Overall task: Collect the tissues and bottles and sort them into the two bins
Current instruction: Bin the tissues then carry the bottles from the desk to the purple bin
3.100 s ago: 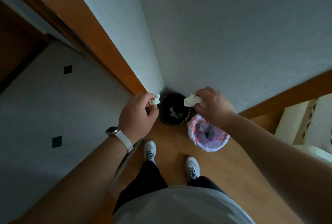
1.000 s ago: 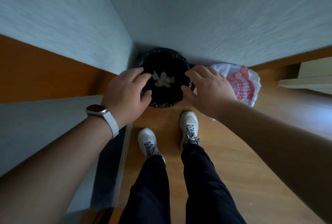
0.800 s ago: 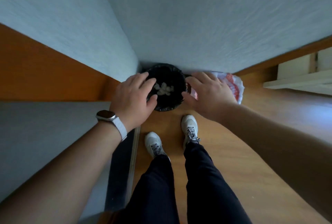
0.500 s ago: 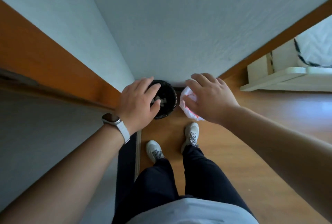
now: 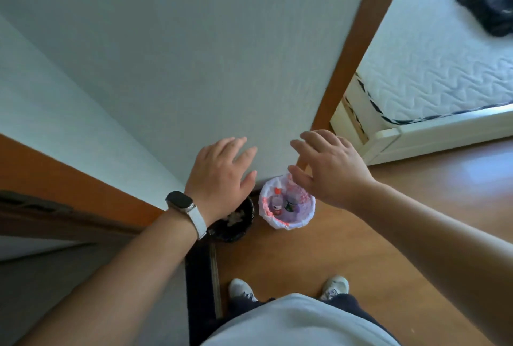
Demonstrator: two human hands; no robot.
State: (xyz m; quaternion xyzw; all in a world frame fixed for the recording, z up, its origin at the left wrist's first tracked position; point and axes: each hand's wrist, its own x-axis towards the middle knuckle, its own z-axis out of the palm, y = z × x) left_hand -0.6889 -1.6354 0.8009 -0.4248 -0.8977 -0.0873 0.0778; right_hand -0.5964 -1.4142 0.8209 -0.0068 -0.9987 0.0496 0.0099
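Observation:
Two bins stand on the wood floor against the wall. The black-lined bin holds crumpled white tissues and is partly hidden behind my left wrist. Right of it, the bin with the white and red bag holds bottles. My left hand hovers high above the black bin, fingers spread, holding nothing. My right hand floats above the bagged bin, also empty with fingers apart.
A pale wall fills the top. A wooden door frame rises on the right, with a bed and white quilted mattress beyond it and a black bag on top. A dark door threshold runs by my shoes.
Both hands held tissues over the black bin, then let them go. My hands have since risen away from the bins, and the view has pulled back and turned right toward the bed.

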